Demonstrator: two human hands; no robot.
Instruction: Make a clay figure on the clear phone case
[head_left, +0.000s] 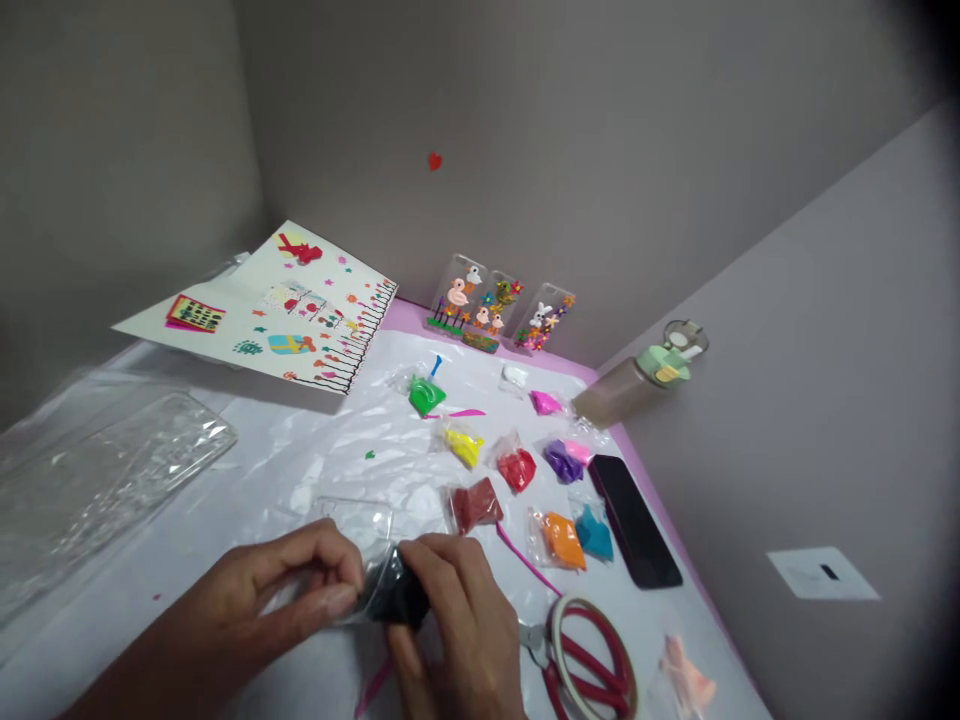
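Between my hands is a small clear packet of black clay (401, 592). My right hand (461, 625) is closed round its right side, fingers on top and thumb below. My left hand (300, 590) is pinched at the packet's left edge, where the clear wrapper shows; its fingertips partly hide the contact. A clear phone case (364, 515) lies flat on the white sheet just behind my left hand, partly covered by it. A packet of brown clay (476, 505) lies just beyond my right hand.
Clay packets in several colours, like red (516, 468) and orange (564, 540), lie beyond. Scissors (551, 670) and a tape roll (634, 680) are at right, near a black phone (636, 520). Decorated cases (499, 305), a bottle (622, 390) and a sketchbook (330, 290) stand behind.
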